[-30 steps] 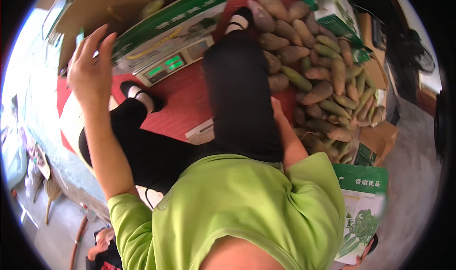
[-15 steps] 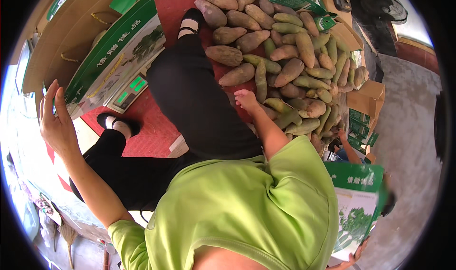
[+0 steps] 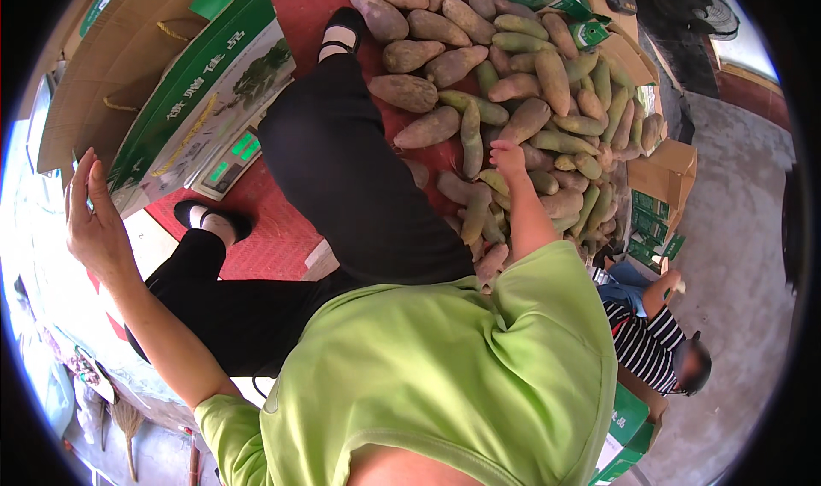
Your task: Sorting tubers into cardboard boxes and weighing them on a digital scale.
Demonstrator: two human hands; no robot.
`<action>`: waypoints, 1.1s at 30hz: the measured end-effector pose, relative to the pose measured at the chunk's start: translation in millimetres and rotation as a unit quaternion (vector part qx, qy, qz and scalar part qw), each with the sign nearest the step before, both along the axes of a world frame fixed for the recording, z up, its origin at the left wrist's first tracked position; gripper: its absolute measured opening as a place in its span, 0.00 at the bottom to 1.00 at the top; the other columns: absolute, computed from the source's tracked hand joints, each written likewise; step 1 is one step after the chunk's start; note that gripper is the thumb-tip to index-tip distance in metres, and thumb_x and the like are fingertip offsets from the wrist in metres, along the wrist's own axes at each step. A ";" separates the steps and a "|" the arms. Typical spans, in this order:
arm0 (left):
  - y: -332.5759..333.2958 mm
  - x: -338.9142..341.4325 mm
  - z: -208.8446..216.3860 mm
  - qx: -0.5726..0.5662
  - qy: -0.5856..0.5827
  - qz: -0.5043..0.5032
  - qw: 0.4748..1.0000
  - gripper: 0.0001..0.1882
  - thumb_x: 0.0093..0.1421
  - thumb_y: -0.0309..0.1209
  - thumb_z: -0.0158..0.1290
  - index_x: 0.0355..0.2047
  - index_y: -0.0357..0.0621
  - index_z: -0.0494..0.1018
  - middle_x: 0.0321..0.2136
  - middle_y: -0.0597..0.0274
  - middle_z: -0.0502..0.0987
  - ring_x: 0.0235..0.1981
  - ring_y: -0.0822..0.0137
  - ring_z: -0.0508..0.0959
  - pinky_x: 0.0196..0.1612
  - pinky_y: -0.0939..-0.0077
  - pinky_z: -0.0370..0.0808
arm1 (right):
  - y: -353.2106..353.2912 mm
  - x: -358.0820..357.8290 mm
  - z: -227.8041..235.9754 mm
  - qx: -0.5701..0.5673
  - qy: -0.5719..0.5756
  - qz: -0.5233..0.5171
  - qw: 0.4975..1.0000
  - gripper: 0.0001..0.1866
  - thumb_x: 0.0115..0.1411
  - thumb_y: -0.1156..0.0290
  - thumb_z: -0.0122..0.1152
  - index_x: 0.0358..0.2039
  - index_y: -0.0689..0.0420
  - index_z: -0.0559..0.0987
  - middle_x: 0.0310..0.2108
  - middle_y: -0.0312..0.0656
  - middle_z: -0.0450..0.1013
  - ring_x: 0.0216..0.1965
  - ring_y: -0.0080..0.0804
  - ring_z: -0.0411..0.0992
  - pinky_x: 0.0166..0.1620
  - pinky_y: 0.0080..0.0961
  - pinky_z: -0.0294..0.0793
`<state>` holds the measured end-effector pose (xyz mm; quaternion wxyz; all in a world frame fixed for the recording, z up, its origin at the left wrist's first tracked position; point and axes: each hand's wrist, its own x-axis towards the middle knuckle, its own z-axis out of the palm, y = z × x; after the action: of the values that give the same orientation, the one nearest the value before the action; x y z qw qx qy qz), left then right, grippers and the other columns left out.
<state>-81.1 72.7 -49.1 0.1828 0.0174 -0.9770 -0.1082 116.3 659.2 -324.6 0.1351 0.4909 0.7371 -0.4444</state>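
My left hand (image 3: 97,216) is raised at the near corner of an open green-and-white carton (image 3: 192,101). Its fingers are stretched out, with the thumb apart; whether it touches the carton's edge I cannot tell. To the right, my right hand (image 3: 508,158) reaches into a heap of long root vegetables (image 3: 492,114), green and reddish-brown and dusted with soil. Its fingers curl at the lower end of a reddish-brown root vegetable (image 3: 528,120), which lies among the others. The carton stands on a scale with a lit green display (image 3: 229,168).
My bent leg (image 3: 342,161) lies between carton and heap on a red mat (image 3: 265,245). At the right sits a person in a striped shirt (image 3: 643,345), beside a green carton (image 3: 629,422). More cartons (image 3: 663,178) stand behind the heap; a fan (image 3: 697,14) is far right.
My right hand has moved right and farther into the heap, and roots near my knee have shifted. The carton hiding the other person has moved down, exposing the striped shirt. My left hand barely moved.
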 end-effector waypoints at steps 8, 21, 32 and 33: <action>4.5 2.0 2.1 0.008 -0.001 0.017 1.000 0.15 0.65 0.42 0.46 0.44 0.54 0.78 0.41 0.67 0.80 0.44 0.71 0.78 0.46 0.76 0.74 | -1.3 54.9 -36.9 0.042 -0.083 0.146 0.985 0.08 0.52 0.75 0.58 0.35 0.54 0.79 0.22 0.33 0.72 0.20 0.22 0.68 0.20 0.22 0.65; 8.7 -0.1 -0.7 0.020 0.008 0.013 1.000 0.14 0.64 0.44 0.47 0.42 0.56 0.79 0.40 0.67 0.80 0.42 0.72 0.79 0.42 0.76 0.76 | -9.0 -30.4 -24.3 0.208 -0.012 0.162 0.965 0.28 0.48 0.69 0.63 0.51 0.59 0.71 0.42 0.51 0.73 0.45 0.47 0.72 0.48 0.34 0.70; 17.4 -1.4 1.4 0.052 0.033 -0.023 0.998 0.11 0.62 0.37 0.51 0.39 0.48 0.79 0.36 0.63 0.80 0.37 0.68 0.80 0.38 0.76 0.76 | -32.6 -84.5 -33.2 0.219 -0.136 0.286 0.923 0.46 0.46 0.58 0.66 0.64 0.48 0.53 0.62 0.49 0.55 0.61 0.48 0.56 0.59 0.42 0.62; 18.2 -1.7 3.0 0.043 0.040 -0.032 0.998 0.11 0.62 0.36 0.52 0.38 0.47 0.79 0.36 0.62 0.80 0.36 0.68 0.80 0.37 0.75 0.76 | -33.7 -83.1 -36.0 0.209 -0.135 0.264 0.932 0.48 0.45 0.57 0.67 0.64 0.48 0.52 0.61 0.49 0.55 0.62 0.48 0.55 0.59 0.42 0.62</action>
<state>-82.8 90.9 -46.1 0.2173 -0.0101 -0.9634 -0.1569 33.2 625.5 -360.6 0.2400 0.3513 0.8911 -0.1581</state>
